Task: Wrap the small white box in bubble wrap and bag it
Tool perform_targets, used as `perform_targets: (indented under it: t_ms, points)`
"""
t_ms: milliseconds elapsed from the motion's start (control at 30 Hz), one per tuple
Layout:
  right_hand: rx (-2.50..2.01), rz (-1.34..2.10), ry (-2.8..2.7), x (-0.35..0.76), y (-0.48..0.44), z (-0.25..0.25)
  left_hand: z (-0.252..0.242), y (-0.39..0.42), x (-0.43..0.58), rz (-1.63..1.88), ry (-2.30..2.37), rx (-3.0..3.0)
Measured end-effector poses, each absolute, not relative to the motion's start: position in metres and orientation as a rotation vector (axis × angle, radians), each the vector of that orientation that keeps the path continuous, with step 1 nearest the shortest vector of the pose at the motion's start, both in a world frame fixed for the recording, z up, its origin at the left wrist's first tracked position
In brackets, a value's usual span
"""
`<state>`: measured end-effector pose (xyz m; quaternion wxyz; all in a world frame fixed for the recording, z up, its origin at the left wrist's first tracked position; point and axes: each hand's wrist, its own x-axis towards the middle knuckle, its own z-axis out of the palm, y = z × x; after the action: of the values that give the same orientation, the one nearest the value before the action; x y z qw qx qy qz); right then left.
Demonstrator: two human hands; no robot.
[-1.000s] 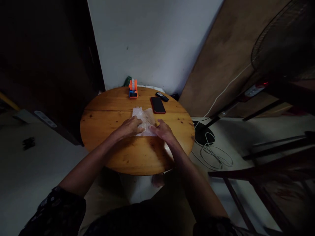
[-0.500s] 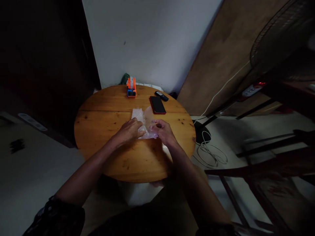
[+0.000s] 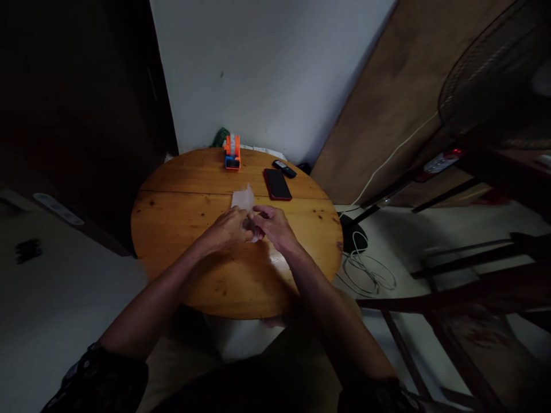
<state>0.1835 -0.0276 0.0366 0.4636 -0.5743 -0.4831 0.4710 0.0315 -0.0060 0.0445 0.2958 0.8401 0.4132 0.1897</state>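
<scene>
A sheet of bubble wrap (image 3: 243, 198), whitish and translucent, sits at the middle of the round wooden table (image 3: 172, 229). My left hand (image 3: 232, 225) is closed on its left side, fingers curled. From the right, my right hand (image 3: 274, 226) pinches the folded right part, its fingertips meeting those of the left. Both hands cover the lower part of the wrap, so whether anything lies inside it cannot be seen.
At the table's back stand an orange and blue tape dispenser (image 3: 232, 154), a dark smartphone with a red edge (image 3: 278, 184) and a small black keypad phone (image 3: 284, 168). To the right are a chair (image 3: 456, 292), a coiled cable (image 3: 370, 275) and a fan (image 3: 486, 74).
My right hand has moved left, folding the right flap of the bubble wrap over toward my left hand. The wrap now looks narrower. The view has shifted slightly.
</scene>
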Motion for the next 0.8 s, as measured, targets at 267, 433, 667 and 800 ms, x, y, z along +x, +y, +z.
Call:
perform_targets:
  t_ms: [267,433,667,800]
  points:
    - [-1.385,1.275,-1.448,0.197,-0.031,0.043,0.041,-0.004,0.019,0.675,1.014,1.854]
    - [-1.548,0.950,-1.887,0.189,-0.026,0.046,0.034,-0.003,0.025,0.840,1.185,1.835]
    - [-1.593,0.809,-2.004,0.188,-0.026,0.045,0.026,-0.005,0.033,0.849,1.225,1.872]
    - [-1.350,1.155,-1.778,0.200,-0.026,0.038,0.025,-0.005,0.030,0.783,1.228,1.965]
